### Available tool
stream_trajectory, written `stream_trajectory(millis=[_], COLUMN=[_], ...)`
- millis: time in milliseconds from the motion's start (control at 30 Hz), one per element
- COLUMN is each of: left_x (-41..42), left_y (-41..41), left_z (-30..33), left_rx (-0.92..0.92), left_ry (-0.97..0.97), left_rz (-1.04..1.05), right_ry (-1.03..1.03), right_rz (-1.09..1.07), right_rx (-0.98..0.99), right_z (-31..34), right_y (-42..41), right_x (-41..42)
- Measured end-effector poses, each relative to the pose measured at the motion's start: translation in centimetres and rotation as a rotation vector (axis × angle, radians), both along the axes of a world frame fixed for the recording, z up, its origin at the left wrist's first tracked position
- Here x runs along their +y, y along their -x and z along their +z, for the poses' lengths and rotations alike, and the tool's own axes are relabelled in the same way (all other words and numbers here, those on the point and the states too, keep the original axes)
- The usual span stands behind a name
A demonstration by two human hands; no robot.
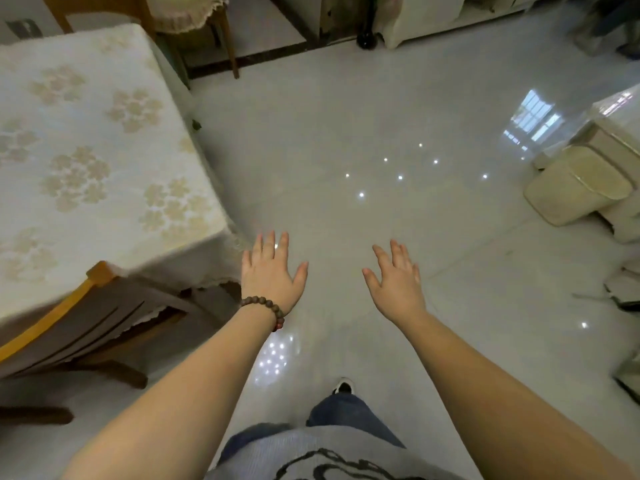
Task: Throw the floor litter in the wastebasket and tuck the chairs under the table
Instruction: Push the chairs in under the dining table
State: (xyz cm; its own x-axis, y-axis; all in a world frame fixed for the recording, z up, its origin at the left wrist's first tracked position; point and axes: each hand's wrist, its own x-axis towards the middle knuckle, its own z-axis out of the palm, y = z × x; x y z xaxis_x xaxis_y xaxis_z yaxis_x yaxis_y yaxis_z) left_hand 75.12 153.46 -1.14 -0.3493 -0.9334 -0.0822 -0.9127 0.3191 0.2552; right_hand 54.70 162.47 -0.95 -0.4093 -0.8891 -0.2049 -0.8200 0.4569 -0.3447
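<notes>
My left hand (272, 271), with a bead bracelet at the wrist, is stretched out palm down over the glossy floor, fingers spread and holding nothing. My right hand (396, 280) hovers beside it, also spread and bare. The table (86, 150) with a cream flowered cloth fills the left side. A wooden chair (79, 323) is pushed in at the table's near side, its seat under the cloth. A second wooden chair (194, 26) with a lace seat cover stands beyond the table's far corner. No litter or wastebasket is visible.
A cream covered sofa (581, 188) stands at the right edge. White cabinets (433, 22) and a dark round object (367, 41) line the far wall. Some items (623, 292) lie on the floor at the right. My foot (343, 388) is on the tiles below.
</notes>
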Motion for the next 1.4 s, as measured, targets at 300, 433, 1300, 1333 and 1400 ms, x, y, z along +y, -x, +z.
stream_trajectory(millis=[300, 433, 1300, 1333, 1400], left_x=[-9.6, -15.8, -72.9, -75.5, -81.1], left_y=[7.6, 9.3, 11.9, 12.0, 12.6], left_z=[0.1, -1.0, -0.8, -1.0, -1.3], left_rx=[-0.015, -0.017, -0.022, -0.024, -0.024], left_ry=[-0.03, -0.018, -0.01, -0.015, -0.016], left_rz=[0.142, 0.219, 0.678, 0.693, 0.728], right_ry=[0.0, 0.04, 0.023, 0.025, 0.027], right_rz=[0.17, 0.24, 0.649, 0.666, 0.701], right_rx=[-0.041, -0.049, -0.027, -0.027, -0.032], right_z=[-0.1, -0.9, -1.6, -1.9, -2.0], right_y=[8.2, 10.5, 14.9, 15.0, 15.4], right_x=[-12.0, -19.9, -88.1, -91.1, -97.6])
